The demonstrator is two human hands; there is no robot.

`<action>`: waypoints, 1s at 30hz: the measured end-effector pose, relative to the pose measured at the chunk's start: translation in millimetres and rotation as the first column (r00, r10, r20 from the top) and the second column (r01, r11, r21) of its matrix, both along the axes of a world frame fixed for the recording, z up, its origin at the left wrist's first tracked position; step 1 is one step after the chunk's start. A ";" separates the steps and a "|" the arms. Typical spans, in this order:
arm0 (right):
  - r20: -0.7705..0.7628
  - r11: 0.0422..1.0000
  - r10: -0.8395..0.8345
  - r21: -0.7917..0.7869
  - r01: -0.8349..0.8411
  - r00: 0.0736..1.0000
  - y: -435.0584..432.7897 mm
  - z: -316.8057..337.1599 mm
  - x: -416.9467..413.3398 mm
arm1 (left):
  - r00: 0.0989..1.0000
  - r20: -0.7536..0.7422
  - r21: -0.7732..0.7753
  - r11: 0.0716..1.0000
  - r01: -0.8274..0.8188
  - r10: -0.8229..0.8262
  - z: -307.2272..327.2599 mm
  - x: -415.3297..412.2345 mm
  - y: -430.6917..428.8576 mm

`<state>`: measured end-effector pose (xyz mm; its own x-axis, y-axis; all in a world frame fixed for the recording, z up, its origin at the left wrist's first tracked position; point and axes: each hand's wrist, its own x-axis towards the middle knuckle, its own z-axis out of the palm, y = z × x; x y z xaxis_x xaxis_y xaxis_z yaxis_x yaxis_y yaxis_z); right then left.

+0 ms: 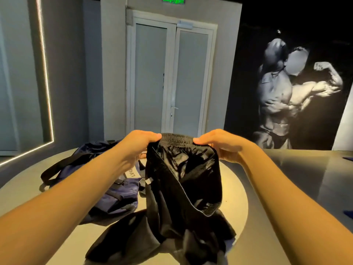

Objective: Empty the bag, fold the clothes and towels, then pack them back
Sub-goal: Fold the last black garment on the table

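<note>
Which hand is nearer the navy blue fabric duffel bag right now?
Left. The left hand grips the black mesh-lined shorts by the waistband, above the bag; the right hand grips the waistband's other end, farther right.

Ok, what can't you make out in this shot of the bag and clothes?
Head view only:
Inside of the navy bag: covered by the left forearm and black shorts, so contents unknown.
Black cloth on the table: too dark to tell what it is.
Blue items at the right edge: cut off by the frame.
</note>
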<state>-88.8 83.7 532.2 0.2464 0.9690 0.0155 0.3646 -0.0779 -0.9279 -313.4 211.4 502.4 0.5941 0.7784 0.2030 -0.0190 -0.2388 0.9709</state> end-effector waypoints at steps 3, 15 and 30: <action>-0.047 0.995 -0.064 0.073 0.067 0.997 7.4 2.0 8.4 | 1.000 0.020 0.092 0.996 -0.016 0.014 13.7 3.4 10.6; -0.402 0.839 -0.200 0.400 0.368 0.894 29.1 6.6 20.4 | 0.908 -0.420 0.353 0.922 0.158 0.005 -3.3 4.8 39.3; -0.482 0.863 -0.116 0.383 0.329 0.868 33.4 -13.8 32.4 | 0.970 0.123 -0.148 0.963 0.228 -0.210 8.6 9.3 59.3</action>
